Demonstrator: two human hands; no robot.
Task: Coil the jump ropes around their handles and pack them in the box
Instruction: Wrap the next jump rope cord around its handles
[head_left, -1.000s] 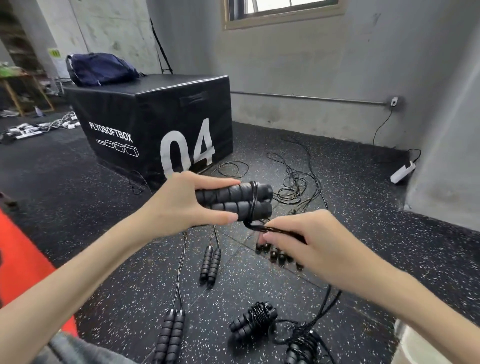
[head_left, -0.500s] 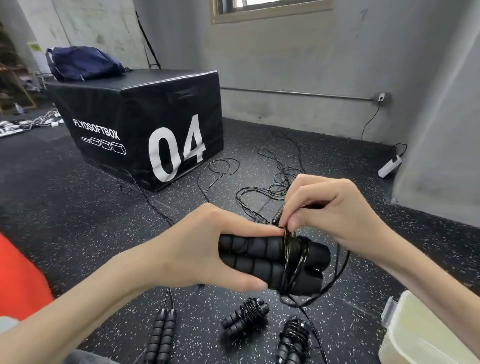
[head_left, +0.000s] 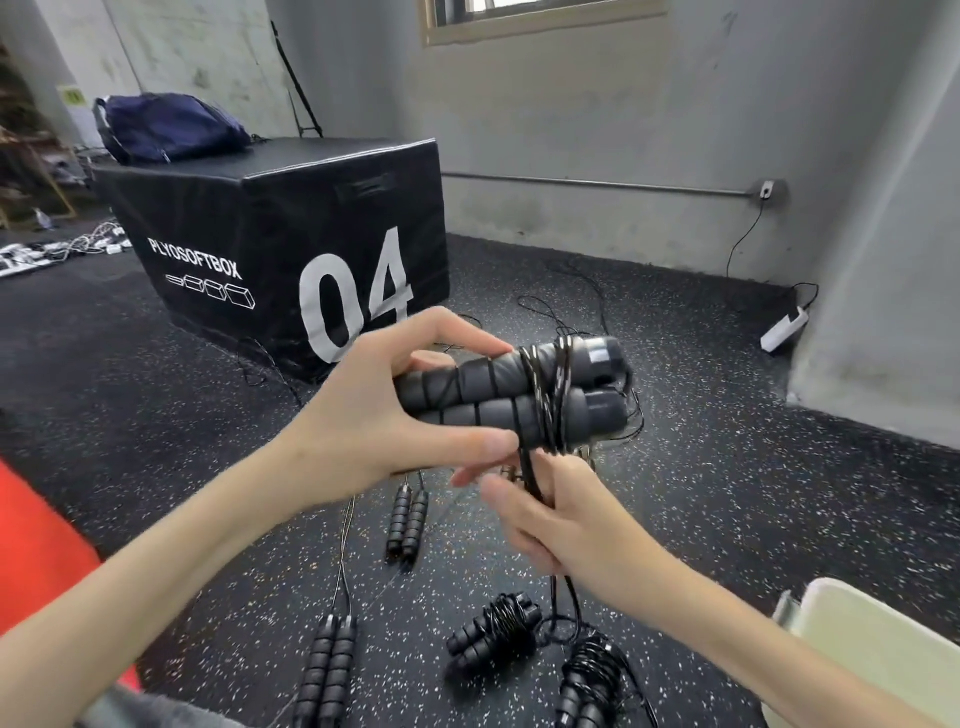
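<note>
Midway through coiling: paired handles (head_left: 509, 395) clamped between left hand (head_left: 374, 415) fingers and thumb, rope (head_left: 532, 470) pinched below by right hand (head_left: 550, 519) fingers. Next, probably: rope carried up over handles beside existing turns, tension kept.

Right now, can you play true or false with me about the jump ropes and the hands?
1. The left hand holds two handles side by side. True.
2. The right hand is empty. False: it holds the rope just under the handles.
3. Rope is already wound round the held handles. True: a few turns sit near their far end.
4. Every rope on the floor is coiled. False: two bundles are coiled, but the pairs nearer the left hand lie with no rope wound on them.
5. A blue bag sits on the black box. True.
</note>
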